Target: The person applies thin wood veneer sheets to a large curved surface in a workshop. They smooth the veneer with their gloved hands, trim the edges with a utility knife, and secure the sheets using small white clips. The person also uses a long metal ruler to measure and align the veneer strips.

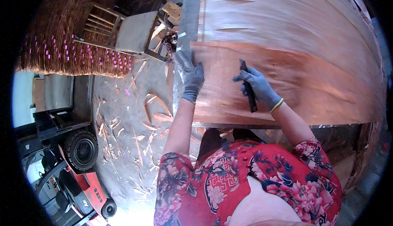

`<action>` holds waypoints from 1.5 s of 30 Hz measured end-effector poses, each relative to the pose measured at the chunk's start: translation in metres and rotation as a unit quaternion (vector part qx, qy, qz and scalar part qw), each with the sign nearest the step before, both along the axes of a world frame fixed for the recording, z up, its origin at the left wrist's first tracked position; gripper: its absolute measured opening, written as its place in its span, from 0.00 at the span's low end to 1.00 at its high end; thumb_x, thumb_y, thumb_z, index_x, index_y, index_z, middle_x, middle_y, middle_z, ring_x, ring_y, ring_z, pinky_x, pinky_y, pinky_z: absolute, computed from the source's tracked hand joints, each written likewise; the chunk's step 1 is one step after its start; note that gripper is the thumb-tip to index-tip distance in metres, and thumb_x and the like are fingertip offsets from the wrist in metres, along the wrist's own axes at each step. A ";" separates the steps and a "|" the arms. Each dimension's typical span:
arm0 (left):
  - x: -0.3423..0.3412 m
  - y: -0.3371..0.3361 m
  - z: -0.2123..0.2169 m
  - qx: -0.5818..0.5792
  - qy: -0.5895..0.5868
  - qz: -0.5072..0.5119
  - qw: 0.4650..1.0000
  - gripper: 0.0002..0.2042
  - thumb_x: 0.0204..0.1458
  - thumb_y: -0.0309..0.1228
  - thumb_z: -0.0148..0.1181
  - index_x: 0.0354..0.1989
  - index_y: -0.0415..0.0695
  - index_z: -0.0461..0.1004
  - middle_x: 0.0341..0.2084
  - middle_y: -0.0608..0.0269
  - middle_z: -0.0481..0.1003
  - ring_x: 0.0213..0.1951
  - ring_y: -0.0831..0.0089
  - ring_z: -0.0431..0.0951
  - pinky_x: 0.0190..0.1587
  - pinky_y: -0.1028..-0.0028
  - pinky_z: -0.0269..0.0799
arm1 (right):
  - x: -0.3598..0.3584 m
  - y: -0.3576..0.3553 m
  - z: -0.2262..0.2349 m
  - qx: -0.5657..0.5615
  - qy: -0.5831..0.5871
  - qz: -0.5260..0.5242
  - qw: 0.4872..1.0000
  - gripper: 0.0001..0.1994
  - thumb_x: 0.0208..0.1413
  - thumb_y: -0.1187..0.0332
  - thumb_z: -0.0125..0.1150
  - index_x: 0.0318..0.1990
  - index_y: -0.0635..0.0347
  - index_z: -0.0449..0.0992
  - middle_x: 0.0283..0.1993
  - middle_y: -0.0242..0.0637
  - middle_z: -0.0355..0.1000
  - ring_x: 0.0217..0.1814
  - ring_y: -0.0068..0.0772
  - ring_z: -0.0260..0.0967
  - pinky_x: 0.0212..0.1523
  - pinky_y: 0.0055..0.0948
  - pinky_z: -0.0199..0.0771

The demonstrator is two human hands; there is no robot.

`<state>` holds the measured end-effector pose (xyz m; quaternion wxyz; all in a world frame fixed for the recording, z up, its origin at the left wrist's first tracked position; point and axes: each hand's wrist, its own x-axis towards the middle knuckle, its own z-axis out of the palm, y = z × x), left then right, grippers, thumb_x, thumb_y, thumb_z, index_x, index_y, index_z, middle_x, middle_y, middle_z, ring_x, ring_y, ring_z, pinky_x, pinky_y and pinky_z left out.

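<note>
A reddish-brown wood veneer sheet (229,99) lies on the near part of a wide stack of pale sheets (262,17). My left hand (191,75), in a grey glove, rests at the sheet's left edge with its fingers stretched out and the thumb apart. Over the sheet, my right hand (257,86), also gloved in grey, is closed round a black utility knife (250,97). The knife's tip points away from me and to the left. Whether it touches the veneer I cannot tell.
Veneer scraps (153,103) litter the concrete floor on the left. Beyond them stand a wooden chair (133,31) and a tall stack of brown veneer with pink tags (73,54). A red forklift (88,189) is at lower left. A grey metal edge (190,13) borders the stack.
</note>
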<state>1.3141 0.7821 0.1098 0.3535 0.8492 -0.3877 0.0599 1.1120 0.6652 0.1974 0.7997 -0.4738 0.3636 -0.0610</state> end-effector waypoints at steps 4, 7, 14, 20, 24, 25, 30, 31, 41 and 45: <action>0.045 0.007 0.018 0.024 -0.118 0.015 0.993 0.37 0.50 0.37 0.51 0.63 0.33 0.39 0.61 0.45 0.50 0.65 0.45 0.38 0.63 0.54 0.38 | 0.039 0.016 -0.004 -0.041 0.005 0.030 0.999 0.10 0.59 0.63 0.44 0.39 0.61 0.62 0.31 0.38 0.70 0.18 0.22 0.66 0.17 0.21 0.67; 0.076 -0.005 0.018 0.041 -0.143 -0.060 0.987 0.38 0.51 0.38 0.51 0.63 0.33 0.38 0.61 0.44 0.51 0.65 0.44 0.37 0.62 0.53 0.41 | 0.077 0.027 -0.016 -0.121 0.028 0.025 0.992 0.11 0.60 0.63 0.43 0.36 0.62 0.61 0.26 0.38 0.69 0.19 0.24 0.68 0.18 0.22 0.68; 0.110 -0.040 -0.015 0.063 -0.117 -0.166 0.977 0.32 0.50 0.41 0.48 0.62 0.41 0.51 0.62 0.47 0.49 0.64 0.47 0.41 0.59 0.48 0.43 | 0.167 0.036 -0.047 -0.468 0.205 0.001 0.860 0.09 0.56 0.68 0.44 0.34 0.66 0.62 0.19 0.50 0.69 0.21 0.46 0.70 0.22 0.42 0.68; 0.108 -0.046 -0.013 0.130 -0.075 -0.161 0.975 0.31 0.50 0.44 0.45 0.61 0.41 0.53 0.63 0.46 0.46 0.64 0.43 0.40 0.58 0.44 0.41 | 0.192 0.036 -0.048 -0.534 0.344 0.040 0.772 0.11 0.53 0.66 0.44 0.33 0.68 0.62 0.22 0.60 0.68 0.28 0.60 0.68 0.29 0.53 0.67; 0.103 -0.052 -0.012 0.112 -0.084 -0.125 0.982 0.31 0.49 0.47 0.46 0.60 0.42 0.56 0.63 0.46 0.48 0.61 0.40 0.48 0.56 0.44 0.44 | 0.201 0.036 -0.047 -0.540 0.378 0.080 0.748 0.11 0.53 0.66 0.43 0.33 0.69 0.62 0.23 0.60 0.69 0.28 0.59 0.70 0.30 0.51 0.68; 0.102 -0.053 -0.013 0.137 -0.082 -0.125 0.979 0.31 0.48 0.47 0.47 0.60 0.42 0.56 0.63 0.47 0.48 0.60 0.40 0.49 0.56 0.44 0.45 | 0.203 0.037 -0.047 -0.533 0.394 0.091 0.743 0.11 0.54 0.66 0.43 0.33 0.69 0.62 0.24 0.60 0.69 0.29 0.59 0.70 0.30 0.51 0.69; 0.100 -0.056 -0.018 0.163 -0.101 -0.114 0.975 0.32 0.48 0.49 0.47 0.61 0.46 0.55 0.64 0.50 0.46 0.59 0.40 0.51 0.56 0.45 0.47 | 0.209 0.047 -0.053 -0.515 0.456 0.103 0.718 0.08 0.49 0.70 0.45 0.33 0.68 0.64 0.27 0.57 0.72 0.30 0.52 0.74 0.29 0.45 0.73; 0.100 -0.056 -0.018 0.164 -0.101 -0.118 0.974 0.33 0.47 0.49 0.47 0.62 0.47 0.54 0.64 0.51 0.46 0.59 0.40 0.51 0.55 0.45 0.47 | 0.209 0.048 -0.055 -0.512 0.470 0.110 0.711 0.08 0.47 0.71 0.46 0.33 0.67 0.64 0.29 0.56 0.73 0.30 0.50 0.75 0.28 0.43 0.74; 0.095 -0.056 -0.014 0.204 -0.106 -0.112 0.967 0.28 0.48 0.41 0.46 0.59 0.45 0.58 0.63 0.47 0.48 0.58 0.38 0.53 0.52 0.45 0.49 | 0.195 0.085 -0.055 -0.524 0.487 0.099 0.691 0.07 0.47 0.71 0.47 0.32 0.66 0.64 0.22 0.52 0.72 0.24 0.47 0.74 0.22 0.41 0.73; 0.096 -0.057 -0.018 0.174 -0.104 -0.106 0.973 0.26 0.49 0.39 0.46 0.58 0.44 0.59 0.62 0.46 0.50 0.58 0.39 0.54 0.52 0.47 0.51 | 0.187 0.106 -0.049 -0.471 0.510 0.108 0.712 0.07 0.49 0.72 0.44 0.33 0.68 0.62 0.24 0.56 0.71 0.27 0.52 0.73 0.26 0.43 0.74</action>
